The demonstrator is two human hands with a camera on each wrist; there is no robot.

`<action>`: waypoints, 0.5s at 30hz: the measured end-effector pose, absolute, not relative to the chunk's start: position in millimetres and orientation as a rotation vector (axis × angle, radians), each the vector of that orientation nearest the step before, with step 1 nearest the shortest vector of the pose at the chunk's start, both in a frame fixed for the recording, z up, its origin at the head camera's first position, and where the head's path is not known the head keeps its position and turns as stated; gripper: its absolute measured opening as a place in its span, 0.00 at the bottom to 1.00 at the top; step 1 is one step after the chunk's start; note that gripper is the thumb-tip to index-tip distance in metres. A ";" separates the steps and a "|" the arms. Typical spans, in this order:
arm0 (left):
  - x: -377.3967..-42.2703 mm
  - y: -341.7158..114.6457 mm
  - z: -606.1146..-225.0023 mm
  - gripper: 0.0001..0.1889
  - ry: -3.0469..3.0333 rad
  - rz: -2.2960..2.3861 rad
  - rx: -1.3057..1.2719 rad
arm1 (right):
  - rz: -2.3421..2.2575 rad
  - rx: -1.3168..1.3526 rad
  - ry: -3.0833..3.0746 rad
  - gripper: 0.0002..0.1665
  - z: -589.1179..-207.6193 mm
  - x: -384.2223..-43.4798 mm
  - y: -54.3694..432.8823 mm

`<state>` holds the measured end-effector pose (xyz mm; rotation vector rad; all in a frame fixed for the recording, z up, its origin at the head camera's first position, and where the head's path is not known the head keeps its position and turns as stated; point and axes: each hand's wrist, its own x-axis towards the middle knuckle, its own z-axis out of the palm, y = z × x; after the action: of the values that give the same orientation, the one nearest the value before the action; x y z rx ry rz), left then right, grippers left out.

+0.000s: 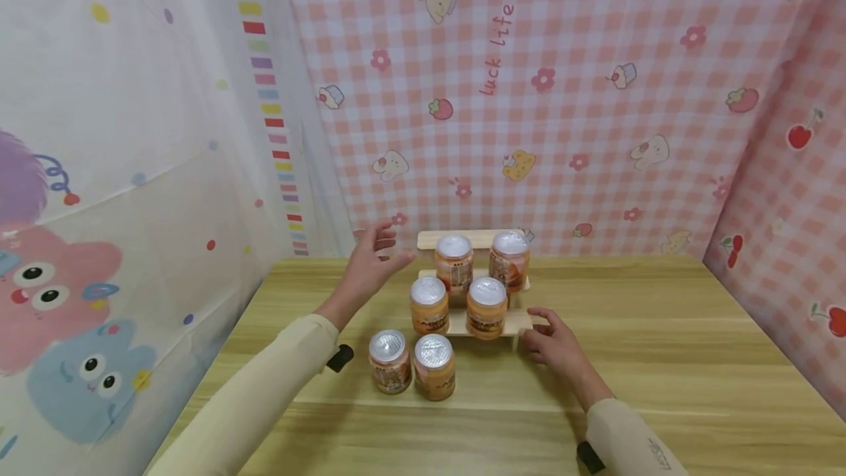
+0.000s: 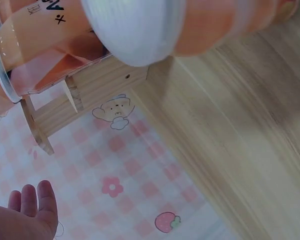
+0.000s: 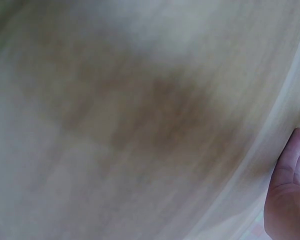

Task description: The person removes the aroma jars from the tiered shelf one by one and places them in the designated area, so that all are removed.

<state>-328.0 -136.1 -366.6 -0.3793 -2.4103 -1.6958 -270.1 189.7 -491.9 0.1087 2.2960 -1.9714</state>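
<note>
A small wooden stepped stand bears orange cans with silver lids: two on its lowest step, among them a left can and a right can, and two on the middle step. Two more, a left can and a right can, stand on the table before it. My left hand hovers left of the stand, holding nothing, fingers relaxed; in the left wrist view its fingers are apart from the stand. At the stand's front right corner is my right hand, fingertips close beside the lowest step, fingers loosely bent.
The wood-grain table extends to both sides. A pink checked cloth hangs right behind the stand, with a white patterned sheet on the left and another checked cloth on the right.
</note>
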 end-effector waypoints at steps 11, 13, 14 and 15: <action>-339.4 -112.3 -364.9 0.40 -2.429 -1.773 -0.413 | -1.974 0.119 2.296 0.30 -490.0 -269.5 190.6; -340.5 -108.3 -365.7 0.40 -2.450 -1.793 -0.413 | -1.975 0.115 2.296 0.30 -490.2 -269.6 190.4; -340.7 -106.3 -366.3 0.40 -2.464 -1.794 -0.413 | -1.974 0.107 2.299 0.30 -490.1 -269.5 190.2; -341.3 -104.2 -367.2 0.40 -2.479 -1.795 -0.419 | -1.971 0.109 2.301 0.30 -490.3 -269.1 190.2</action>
<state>-341.3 -104.2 -367.2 -0.4194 -2.4789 -1.7953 -269.1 190.2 -490.3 0.1092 2.3014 -1.9714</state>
